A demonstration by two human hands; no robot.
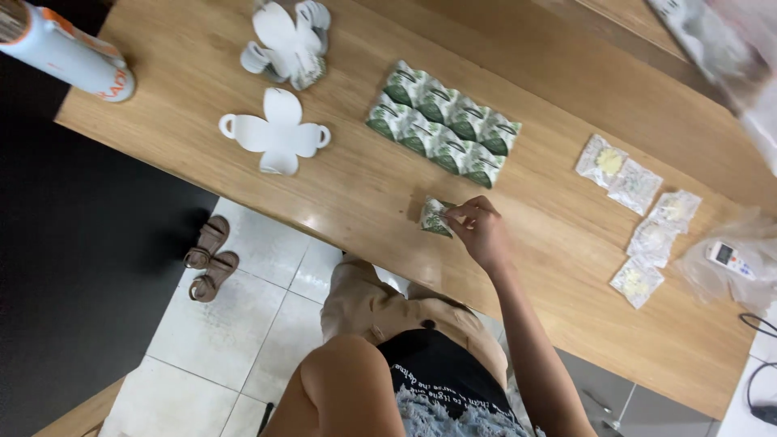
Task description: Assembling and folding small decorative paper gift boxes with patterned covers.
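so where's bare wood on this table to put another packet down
Bare wood lies between the white cutouts and the green packets, and along the near edge right of the hand. It is crowded around the clear sachets and remote.

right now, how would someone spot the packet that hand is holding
On the wooden table, find the block of green-and-white sachets laid in two rows. Just nearer the table's edge, one matching sachet lies alone, pinched by the hand; it's the only one outside the block.

One head-worn view looks steeply down, tilted, over the wooden table (340, 194) edge.
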